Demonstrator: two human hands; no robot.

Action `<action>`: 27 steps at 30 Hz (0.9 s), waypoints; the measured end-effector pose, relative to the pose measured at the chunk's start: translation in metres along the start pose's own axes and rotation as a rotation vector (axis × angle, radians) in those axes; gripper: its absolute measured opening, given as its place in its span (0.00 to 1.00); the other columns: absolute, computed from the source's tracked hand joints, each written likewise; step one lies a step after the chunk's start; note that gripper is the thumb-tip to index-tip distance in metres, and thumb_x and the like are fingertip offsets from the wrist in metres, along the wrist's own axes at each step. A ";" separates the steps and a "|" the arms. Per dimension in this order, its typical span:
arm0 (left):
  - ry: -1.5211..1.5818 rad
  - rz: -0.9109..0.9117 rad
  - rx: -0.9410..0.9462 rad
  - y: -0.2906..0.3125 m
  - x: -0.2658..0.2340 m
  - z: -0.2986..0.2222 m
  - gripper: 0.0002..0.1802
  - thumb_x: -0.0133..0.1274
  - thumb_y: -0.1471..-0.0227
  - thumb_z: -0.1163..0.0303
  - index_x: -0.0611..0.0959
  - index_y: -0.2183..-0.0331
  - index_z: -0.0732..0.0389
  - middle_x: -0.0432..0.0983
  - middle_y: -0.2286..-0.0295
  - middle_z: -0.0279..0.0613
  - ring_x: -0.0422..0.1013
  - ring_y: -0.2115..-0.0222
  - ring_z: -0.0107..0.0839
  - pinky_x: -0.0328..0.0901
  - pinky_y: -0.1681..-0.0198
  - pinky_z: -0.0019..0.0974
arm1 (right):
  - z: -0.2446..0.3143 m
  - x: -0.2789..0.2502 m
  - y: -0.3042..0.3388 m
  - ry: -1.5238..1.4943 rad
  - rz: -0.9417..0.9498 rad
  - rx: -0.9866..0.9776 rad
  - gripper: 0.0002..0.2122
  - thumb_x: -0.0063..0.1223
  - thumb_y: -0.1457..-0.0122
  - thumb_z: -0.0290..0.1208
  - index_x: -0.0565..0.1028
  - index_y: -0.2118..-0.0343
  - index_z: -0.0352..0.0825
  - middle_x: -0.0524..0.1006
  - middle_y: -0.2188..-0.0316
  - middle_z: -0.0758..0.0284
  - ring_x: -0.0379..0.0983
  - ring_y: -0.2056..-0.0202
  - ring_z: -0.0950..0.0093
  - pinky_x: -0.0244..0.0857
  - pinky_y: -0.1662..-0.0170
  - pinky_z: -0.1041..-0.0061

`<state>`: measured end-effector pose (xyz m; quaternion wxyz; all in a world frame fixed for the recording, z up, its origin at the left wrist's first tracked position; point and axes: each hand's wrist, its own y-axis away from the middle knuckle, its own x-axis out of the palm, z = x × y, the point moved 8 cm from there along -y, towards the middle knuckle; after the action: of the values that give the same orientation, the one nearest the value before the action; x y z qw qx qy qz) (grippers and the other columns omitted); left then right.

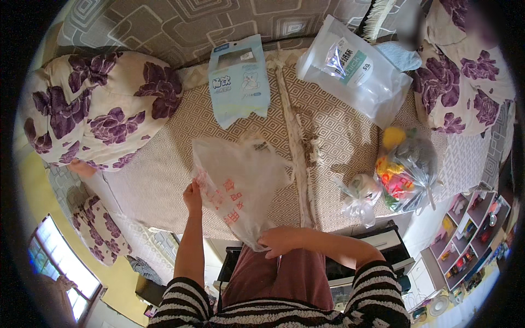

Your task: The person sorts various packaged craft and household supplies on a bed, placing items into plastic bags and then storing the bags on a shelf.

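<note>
A thin, whitish see-through plastic bag (246, 169) with red print is spread between my hands over the near part of the sofa seat. My left hand (192, 198) pinches the bag's left edge. At the bag's lower corner, close to my lap, my right hand (279, 240) is closed on the gathered plastic. The bag looks flat, with nothing visible inside. Beyond it lies a light blue printed package (239, 82) with a dark window near its top.
A clear plastic package (355, 74) with a green label lies at the back right. Nearer on the right are a tied clear bag of colourful items (407, 175) and a small knotted bag (362, 194). Floral cushions (109, 109) flank the patterned seat cover (328, 147); a shelf unit (470, 235) stands at right.
</note>
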<state>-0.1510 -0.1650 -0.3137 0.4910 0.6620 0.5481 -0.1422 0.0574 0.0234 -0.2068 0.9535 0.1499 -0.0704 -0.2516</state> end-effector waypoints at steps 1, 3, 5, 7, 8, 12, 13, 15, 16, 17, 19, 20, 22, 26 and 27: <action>-0.067 -0.036 0.098 -0.002 -0.007 -0.007 0.21 0.42 0.51 0.59 0.73 0.83 0.67 0.62 0.89 0.36 0.55 0.85 0.23 0.52 0.82 0.30 | 0.006 -0.005 0.001 0.025 -0.014 -0.020 0.16 0.46 0.53 0.39 0.66 0.66 0.32 0.70 0.74 0.58 0.68 0.69 0.61 0.62 0.65 0.67; -0.137 -0.006 0.111 -0.010 -0.017 -0.013 0.15 0.47 0.54 0.62 0.74 0.77 0.66 0.67 0.82 0.43 0.61 0.80 0.30 0.57 0.76 0.33 | 0.002 -0.044 0.007 -0.163 -0.273 0.034 0.16 0.47 0.54 0.38 0.68 0.65 0.33 0.71 0.74 0.59 0.68 0.69 0.62 0.62 0.66 0.67; -0.193 -0.144 0.333 -0.013 -0.031 -0.034 0.13 0.49 0.56 0.65 0.72 0.74 0.66 0.66 0.78 0.44 0.62 0.76 0.33 0.58 0.71 0.35 | -0.025 -0.099 0.023 -0.288 -0.781 0.113 0.15 0.46 0.54 0.36 0.68 0.62 0.37 0.72 0.74 0.62 0.69 0.71 0.65 0.63 0.68 0.68; -0.252 -0.269 0.551 0.002 -0.041 -0.056 0.13 0.52 0.58 0.67 0.71 0.70 0.66 0.66 0.73 0.46 0.62 0.71 0.36 0.58 0.66 0.36 | -0.062 -0.144 0.054 -0.413 -1.263 0.320 0.14 0.50 0.54 0.32 0.69 0.63 0.35 0.72 0.73 0.64 0.68 0.72 0.69 0.62 0.66 0.70; -0.191 -0.226 0.548 0.014 -0.040 -0.070 0.16 0.54 0.60 0.69 0.70 0.68 0.65 0.65 0.70 0.46 0.61 0.69 0.37 0.57 0.64 0.35 | -0.067 -0.166 0.068 -0.122 -1.431 0.395 0.17 0.52 0.56 0.33 0.67 0.61 0.34 0.71 0.72 0.63 0.67 0.70 0.67 0.61 0.65 0.69; -0.072 0.018 0.564 0.093 -0.005 -0.093 0.35 0.65 0.80 0.67 0.66 0.65 0.63 0.61 0.67 0.43 0.59 0.64 0.40 0.54 0.58 0.39 | -0.098 -0.189 0.065 0.406 -1.582 0.711 0.23 0.55 0.59 0.37 0.64 0.60 0.31 0.70 0.72 0.61 0.65 0.67 0.63 0.58 0.61 0.67; -0.172 0.084 0.691 0.122 0.008 -0.115 0.41 0.65 0.81 0.62 0.65 0.60 0.61 0.61 0.63 0.43 0.56 0.59 0.41 0.50 0.54 0.42 | -0.100 -0.191 0.065 0.404 -1.579 0.715 0.23 0.55 0.59 0.37 0.64 0.60 0.31 0.70 0.72 0.61 0.65 0.67 0.63 0.58 0.61 0.67; -0.420 0.176 0.669 0.149 0.028 -0.108 0.45 0.62 0.77 0.62 0.61 0.54 0.58 0.54 0.54 0.47 0.47 0.51 0.45 0.41 0.49 0.48 | -0.125 -0.186 0.043 0.069 -1.212 0.834 0.20 0.53 0.58 0.34 0.62 0.62 0.34 0.67 0.65 0.58 0.64 0.62 0.65 0.62 0.63 0.67; -0.521 0.232 0.667 0.153 0.037 -0.101 0.46 0.61 0.75 0.63 0.58 0.51 0.56 0.49 0.51 0.48 0.43 0.49 0.46 0.39 0.48 0.50 | -0.126 -0.187 0.040 0.070 -1.209 0.828 0.20 0.53 0.58 0.34 0.62 0.62 0.34 0.67 0.65 0.58 0.64 0.62 0.65 0.62 0.63 0.67; -0.521 0.229 0.665 0.152 0.040 -0.097 0.46 0.61 0.75 0.63 0.58 0.51 0.56 0.49 0.51 0.48 0.43 0.49 0.46 0.39 0.48 0.50 | -0.132 -0.183 0.034 -0.020 -1.169 0.810 0.18 0.53 0.58 0.33 0.63 0.64 0.34 0.68 0.67 0.59 0.65 0.64 0.65 0.62 0.65 0.68; -0.625 0.250 0.754 0.145 0.056 -0.105 0.39 0.57 0.71 0.69 0.61 0.52 0.53 0.48 0.50 0.45 0.42 0.48 0.44 0.38 0.48 0.52 | -0.144 -0.173 0.035 -0.101 -1.130 0.807 0.16 0.53 0.59 0.32 0.65 0.67 0.33 0.68 0.69 0.59 0.66 0.66 0.66 0.62 0.67 0.68; -0.619 0.249 0.754 0.142 0.063 -0.111 0.39 0.57 0.71 0.69 0.61 0.52 0.53 0.48 0.50 0.45 0.42 0.48 0.44 0.38 0.48 0.52 | -0.151 -0.166 0.040 -0.253 -1.173 0.760 0.15 0.53 0.58 0.32 0.65 0.68 0.33 0.69 0.71 0.60 0.67 0.68 0.66 0.62 0.68 0.69; -0.656 0.222 0.950 0.143 0.076 -0.140 0.26 0.52 0.66 0.72 0.69 0.59 0.54 0.59 0.56 0.42 0.52 0.51 0.38 0.43 0.49 0.49 | -0.162 -0.155 0.046 -0.394 -1.215 0.699 0.14 0.53 0.58 0.32 0.66 0.69 0.34 0.70 0.73 0.60 0.68 0.71 0.66 0.62 0.70 0.70; -0.473 0.357 1.089 0.132 0.088 -0.150 0.16 0.50 0.65 0.73 0.73 0.67 0.55 0.66 0.66 0.39 0.59 0.58 0.37 0.50 0.53 0.46 | -0.145 -0.152 0.055 -0.398 -1.471 0.524 0.18 0.55 0.61 0.37 0.66 0.68 0.33 0.70 0.78 0.60 0.67 0.75 0.65 0.63 0.71 0.70; -0.449 0.392 1.061 0.129 0.089 -0.147 0.12 0.50 0.65 0.73 0.74 0.70 0.56 0.67 0.70 0.39 0.62 0.62 0.37 0.54 0.56 0.43 | -0.140 -0.151 0.046 -0.281 -1.381 0.648 0.20 0.56 0.62 0.39 0.66 0.68 0.33 0.70 0.78 0.60 0.66 0.76 0.65 0.63 0.71 0.69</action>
<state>-0.0588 0.0160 -0.2441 0.2147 0.8589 0.1534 -0.4390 -0.0227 0.1724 -0.3336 0.4711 0.3978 -0.1515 -0.7726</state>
